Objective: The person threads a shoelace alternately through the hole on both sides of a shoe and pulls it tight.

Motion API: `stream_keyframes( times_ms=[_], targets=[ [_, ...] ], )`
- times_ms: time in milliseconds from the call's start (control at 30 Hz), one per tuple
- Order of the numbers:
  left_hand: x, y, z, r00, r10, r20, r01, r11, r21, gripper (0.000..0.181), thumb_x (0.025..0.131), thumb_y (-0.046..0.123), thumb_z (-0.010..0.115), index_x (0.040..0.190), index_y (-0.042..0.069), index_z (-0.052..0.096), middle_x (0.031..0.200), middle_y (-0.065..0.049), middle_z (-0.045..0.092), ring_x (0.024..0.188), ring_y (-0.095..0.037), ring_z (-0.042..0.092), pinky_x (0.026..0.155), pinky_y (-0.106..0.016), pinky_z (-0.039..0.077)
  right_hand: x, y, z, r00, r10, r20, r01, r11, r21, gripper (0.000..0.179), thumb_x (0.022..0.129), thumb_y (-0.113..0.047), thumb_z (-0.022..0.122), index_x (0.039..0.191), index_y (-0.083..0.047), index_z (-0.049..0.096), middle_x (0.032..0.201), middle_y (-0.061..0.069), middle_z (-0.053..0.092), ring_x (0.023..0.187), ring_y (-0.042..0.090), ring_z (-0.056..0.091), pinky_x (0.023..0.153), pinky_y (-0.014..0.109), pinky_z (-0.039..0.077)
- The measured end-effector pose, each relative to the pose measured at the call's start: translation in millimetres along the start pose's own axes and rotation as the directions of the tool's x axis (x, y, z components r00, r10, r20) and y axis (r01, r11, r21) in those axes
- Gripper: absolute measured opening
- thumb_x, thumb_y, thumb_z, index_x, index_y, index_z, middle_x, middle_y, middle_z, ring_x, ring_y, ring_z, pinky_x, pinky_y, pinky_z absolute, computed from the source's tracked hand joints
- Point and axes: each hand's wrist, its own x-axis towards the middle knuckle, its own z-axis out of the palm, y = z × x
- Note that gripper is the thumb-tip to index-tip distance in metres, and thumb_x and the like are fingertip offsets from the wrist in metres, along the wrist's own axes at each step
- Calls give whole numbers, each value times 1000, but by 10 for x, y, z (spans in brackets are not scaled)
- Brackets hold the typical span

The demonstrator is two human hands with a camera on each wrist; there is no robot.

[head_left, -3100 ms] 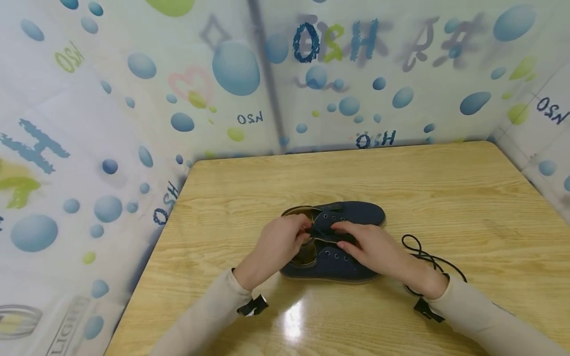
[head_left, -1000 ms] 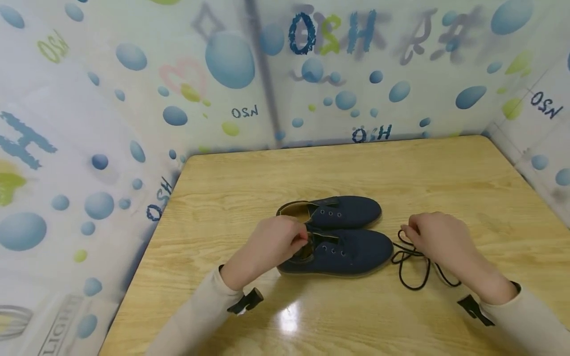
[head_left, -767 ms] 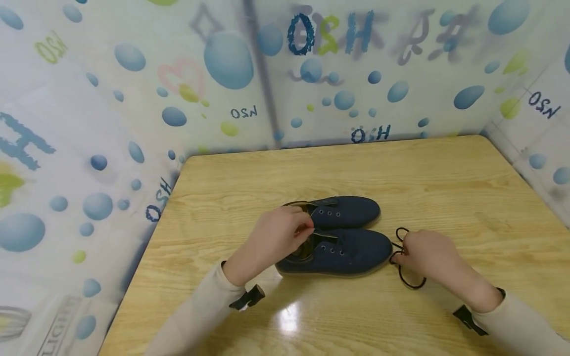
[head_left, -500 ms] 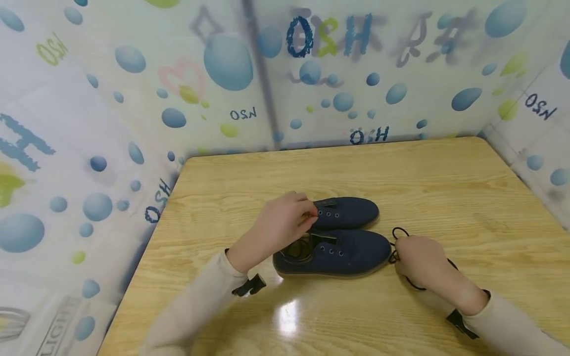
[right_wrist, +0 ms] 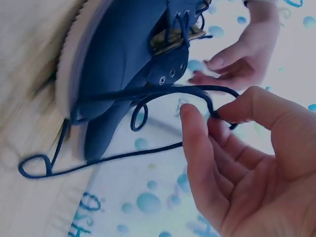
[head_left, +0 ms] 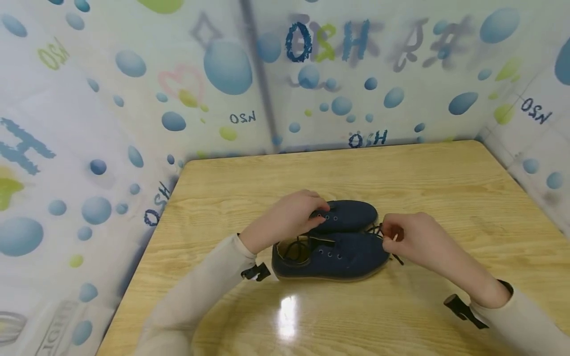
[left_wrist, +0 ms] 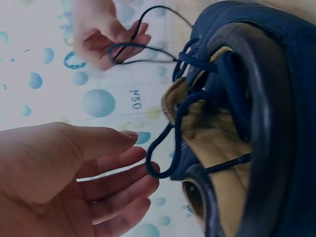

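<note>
Pinching the dark lace [right_wrist: 163, 90] between thumb and fingers, my right hand [head_left: 416, 240] holds a length of it off the surface [head_left: 218, 207], beside the front of the shoes, probably to keep the strand separated. My left hand [head_left: 291, 217] is released, its fingers apart over the eyelets [head_left: 336, 218] of the far shoe [head_left: 356, 210], likely to stay close to the holes; contact cannot be confirmed. The near shoe [head_left: 356, 254] lies alongside it; both stand sole down, presumably so the eyelets remain accessible. A second lace [left_wrist: 237, 98] rests in the near shoe's opening. Both shoes lie well apart from the far, left and right edges, leaving lateral room for drawing lace; the near edge is out of view.
</note>
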Motion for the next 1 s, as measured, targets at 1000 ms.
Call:
stream_keyframes(
  times_ms=[1000],
  targets=[
    [32, 213, 181, 969, -193, -156, 2, 638, -770, 14, 101, 15, 56, 110, 5, 60, 95, -14, 71, 85, -31, 69, 71, -34, 59, 533, -120, 341, 984, -141, -114, 166, 951, 262, 14, 93, -2, 65, 106, -8, 61, 94, 7, 73, 76, 15, 70, 66, 28, 55]
  ],
)
